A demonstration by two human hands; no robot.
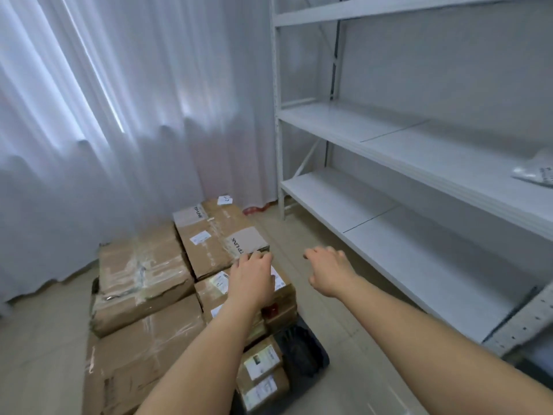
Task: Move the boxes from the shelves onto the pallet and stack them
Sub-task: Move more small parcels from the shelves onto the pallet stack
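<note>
Head view:
- Left hand (253, 278) reached forward, palm down, fingers (257, 256) curled over the near corner of the long brown cardboard box with a torn grey flap (215, 238); real grip or mere touch could not be told.
- Right hand (327, 269) held in the air over the pale tiled floor (314, 301), knuckles up, fingers bent loosely inward, nothing in them.
- Just below the left hand, partly hidden by it, lay a smaller brown cardboard box with white labels (282, 298), stacked on other cartons.
- To the left of both sat a crumpled, tape-wrapped brown carton (140, 277), with a second large taped carton (140, 345) nearer the camera and touching it.
- Lower down, by the left forearm, stood two small labelled brown boxes (263, 372), one above the other.
- Dark plastic pallet (302, 351) seen only at its right near corner and as a sliver at the stack's left edge; boxes covered the rest.
- White metal shelving unit (389, 163) stood to the right, well apart from the right hand, with a strip of open floor between it and the stack.
- A white plastic-wrapped parcel (535, 172) lay on the middle shelf at the frame's right edge.
- White pleated curtain (119, 115) hung close behind the stack, down to the floor.
</note>
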